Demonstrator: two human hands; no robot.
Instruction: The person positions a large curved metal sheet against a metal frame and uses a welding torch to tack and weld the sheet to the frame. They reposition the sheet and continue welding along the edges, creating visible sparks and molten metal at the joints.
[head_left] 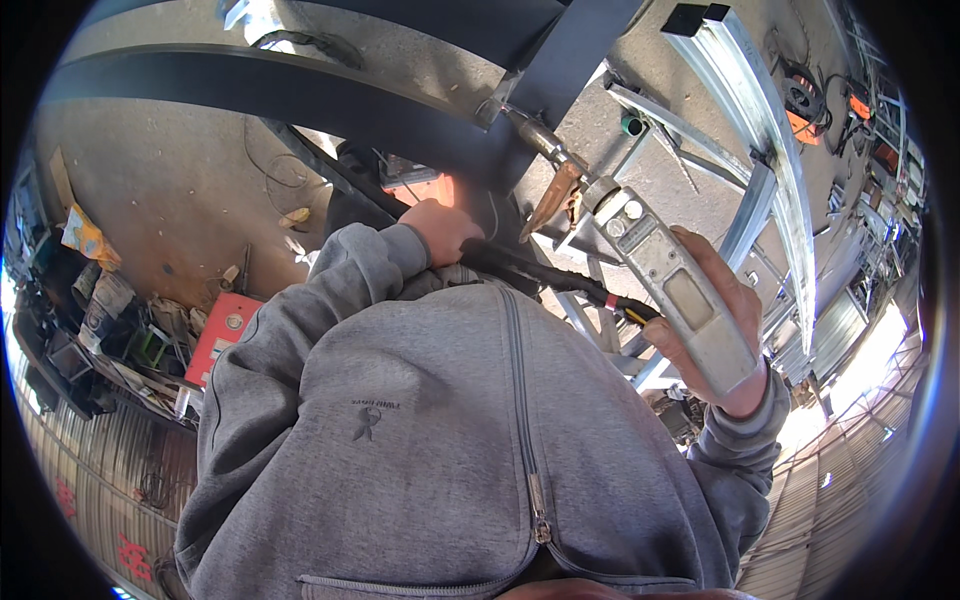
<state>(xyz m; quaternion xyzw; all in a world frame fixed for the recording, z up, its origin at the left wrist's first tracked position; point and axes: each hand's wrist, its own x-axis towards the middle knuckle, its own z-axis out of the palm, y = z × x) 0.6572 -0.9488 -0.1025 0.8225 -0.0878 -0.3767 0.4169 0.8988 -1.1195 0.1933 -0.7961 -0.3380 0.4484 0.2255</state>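
My right hand (pixel 738 295) is wrapped round a grey, boxy handheld welding gun (pixel 688 300) with a small display on its upper face. The gun slants up and left, and its slim nozzle (pixel 540 138) ends at the corner where dark steel beams (pixel 420 110) meet. Whether the tip touches the steel I cannot tell. Closed round a thick black-sleeved cable (pixel 520 268), my left hand (pixel 440 232) is in front of my belly. That cable runs right towards the gun's rear end, where a red band and yellow strand show. A brown flap (pixel 552 205) hangs by the nozzle.
Galvanised steel tubes (pixel 765 110) on a metal stand rise at the right. An orange machine (pixel 415 185) sits beneath the beams. A red box (pixel 222 335) and assorted clutter are on the left. Cable reels and orange tools (pixel 803 105) lie at the far right on the concrete floor.
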